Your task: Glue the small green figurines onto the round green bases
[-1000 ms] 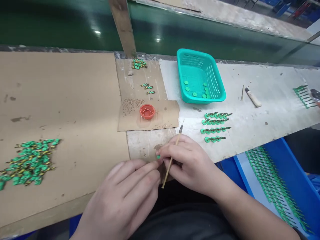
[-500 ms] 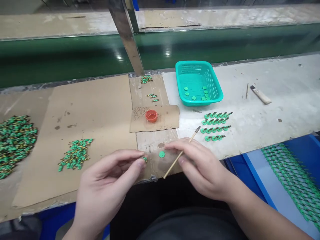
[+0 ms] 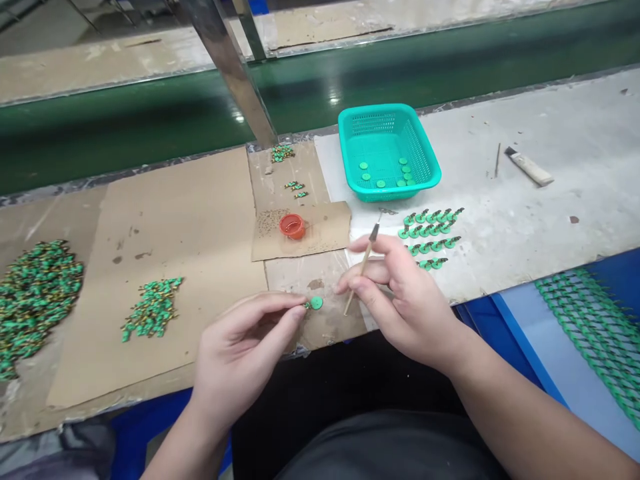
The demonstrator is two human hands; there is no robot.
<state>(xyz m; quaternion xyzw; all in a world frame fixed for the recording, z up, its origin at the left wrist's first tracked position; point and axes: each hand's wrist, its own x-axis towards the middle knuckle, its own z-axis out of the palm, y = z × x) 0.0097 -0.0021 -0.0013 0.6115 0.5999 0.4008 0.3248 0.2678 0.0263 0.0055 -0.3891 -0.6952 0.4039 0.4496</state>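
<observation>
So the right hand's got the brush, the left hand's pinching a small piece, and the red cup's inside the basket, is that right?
Not quite: the red cup isn't inside the basket; the head view shows it on the cardboard. The right hand does have the brush, and the left hand is pinching a small piece.

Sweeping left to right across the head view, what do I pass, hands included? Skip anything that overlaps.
Large pile of green pieces → smaller pile → left hand → green disc → right hand → thin stick → flat brush.
</observation>
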